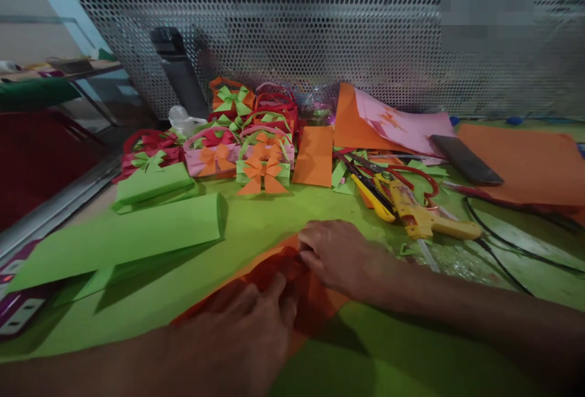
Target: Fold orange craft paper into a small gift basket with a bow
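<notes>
Against the grey perforated metal panel (320, 31) stands the broad yellow-green tabletop (256, 214), with work at mixed stages; on its left lies a long, loosely folded light-green paper sheet (159, 226), showing neither handle nor bow, so I judge it part-made; right before me on the tabletop is the creased orange paper sheet (315, 311), equally bare, so I would call it early in its shaping, with folds and trimmings left to add; my left hand (249, 324) lies over its near part, though I cannot tell whether those fingers pinch or merely press; my right hand (340, 257) has its fingers curled together, clamped on the sheet's far edge; at the back sit the small red, pink, orange and green paper bags (212, 158), with handles and bows, which look finished; to the right, the yellow plastic glue gun (411, 211) and red-handled metal scissors (425, 174) rest unused; smallest are the light-green paper offcuts (342, 177), cutting apparently done.
</notes>
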`<state>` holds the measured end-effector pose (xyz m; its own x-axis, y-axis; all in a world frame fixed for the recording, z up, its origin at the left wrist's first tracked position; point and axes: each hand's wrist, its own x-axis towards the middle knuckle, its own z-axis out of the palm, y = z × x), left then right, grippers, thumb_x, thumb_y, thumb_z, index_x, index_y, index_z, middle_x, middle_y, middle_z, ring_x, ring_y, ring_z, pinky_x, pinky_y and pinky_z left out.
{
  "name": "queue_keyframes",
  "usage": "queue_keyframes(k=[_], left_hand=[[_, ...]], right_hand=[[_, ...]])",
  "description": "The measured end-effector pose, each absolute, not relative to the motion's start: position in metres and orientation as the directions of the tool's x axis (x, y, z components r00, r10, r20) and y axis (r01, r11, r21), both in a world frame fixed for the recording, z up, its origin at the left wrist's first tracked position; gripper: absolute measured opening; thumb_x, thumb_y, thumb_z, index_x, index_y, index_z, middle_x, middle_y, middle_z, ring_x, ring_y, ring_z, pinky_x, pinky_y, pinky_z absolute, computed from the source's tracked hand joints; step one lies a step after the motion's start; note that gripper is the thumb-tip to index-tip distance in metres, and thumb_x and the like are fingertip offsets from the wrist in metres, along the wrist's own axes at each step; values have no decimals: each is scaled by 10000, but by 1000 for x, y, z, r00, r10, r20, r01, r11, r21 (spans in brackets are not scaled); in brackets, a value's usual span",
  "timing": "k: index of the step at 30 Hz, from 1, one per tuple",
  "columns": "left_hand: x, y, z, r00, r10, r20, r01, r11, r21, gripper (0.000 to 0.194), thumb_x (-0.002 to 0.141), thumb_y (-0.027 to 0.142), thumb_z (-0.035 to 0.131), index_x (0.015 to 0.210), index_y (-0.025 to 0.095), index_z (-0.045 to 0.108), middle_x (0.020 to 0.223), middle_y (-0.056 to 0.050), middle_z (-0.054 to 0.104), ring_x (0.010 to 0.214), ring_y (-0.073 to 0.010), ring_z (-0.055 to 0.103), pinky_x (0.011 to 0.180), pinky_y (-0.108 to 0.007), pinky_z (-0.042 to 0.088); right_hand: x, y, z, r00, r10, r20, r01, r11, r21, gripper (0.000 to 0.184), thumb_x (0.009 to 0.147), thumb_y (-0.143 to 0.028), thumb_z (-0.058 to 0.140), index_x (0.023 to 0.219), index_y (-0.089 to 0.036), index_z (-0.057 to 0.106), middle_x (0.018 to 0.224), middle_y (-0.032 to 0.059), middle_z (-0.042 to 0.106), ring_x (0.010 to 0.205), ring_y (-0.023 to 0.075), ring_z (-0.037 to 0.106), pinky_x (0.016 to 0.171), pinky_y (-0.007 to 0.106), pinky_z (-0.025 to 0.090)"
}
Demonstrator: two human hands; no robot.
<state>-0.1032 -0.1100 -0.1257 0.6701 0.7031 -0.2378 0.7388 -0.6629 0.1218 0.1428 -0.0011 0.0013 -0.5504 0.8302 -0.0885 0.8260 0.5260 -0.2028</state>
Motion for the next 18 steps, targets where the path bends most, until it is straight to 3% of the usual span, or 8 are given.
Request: queue_keyframes(k=[3, 6, 10, 15, 18], left_hand=[[-52, -69, -41, 692, 674, -259, 710, -701, 74, 590, 788, 185, 443, 1362, 207, 308, 1364, -134, 392, 1140, -316, 464, 877, -432, 402], [-29, -64, -3, 673, 678, -295, 719, -693, 49, 594, 762, 157, 417, 1350, 173, 336, 1308, -172, 453, 994, -320, 562, 760, -430, 455], [-24, -73, -1, 649, 691, -318, 723, -690, -23, 571, 751, 113, 376, 1320, 162, 391, 1215, -176, 539, 851, -301, 613, 661, -407, 472], [-27, -74, -1, 682, 693, -232, 707, -706, -30, 598, 751, 82, 397, 1343, 158, 354, 1186, -166, 568, 908, -263, 607, 707, -354, 480], [-25, -72, 6, 683, 672, -286, 693, -720, -33, 606, 733, 49, 375, 1327, 165, 384, 1227, -179, 539, 913, -287, 615, 673, -372, 506]], right_hand=[[146, 0, -4, -546, 836, -52, 819, 520, -242, 99, 767, -208, 477, 761, -186, 574, 752, 22, 632, 621, 138, 525, 519, 273, 245], [148, 1, -8, -537, 842, -46, 814, 503, -291, 51, 731, -214, 522, 770, -200, 552, 738, -5, 628, 616, 128, 512, 518, 264, 236], [148, 2, -10, -517, 855, -44, 825, 483, -295, 40, 721, -226, 541, 754, -204, 540, 717, -17, 617, 609, 123, 496, 513, 258, 221], [150, 2, -7, -527, 848, -58, 825, 494, -275, 57, 720, -235, 552, 765, -206, 535, 730, -14, 624, 600, 119, 482, 494, 258, 188], [153, 4, -3, -518, 850, -97, 835, 478, -273, 90, 709, -263, 580, 764, -206, 537, 704, -13, 621, 587, 117, 474, 482, 254, 177]])
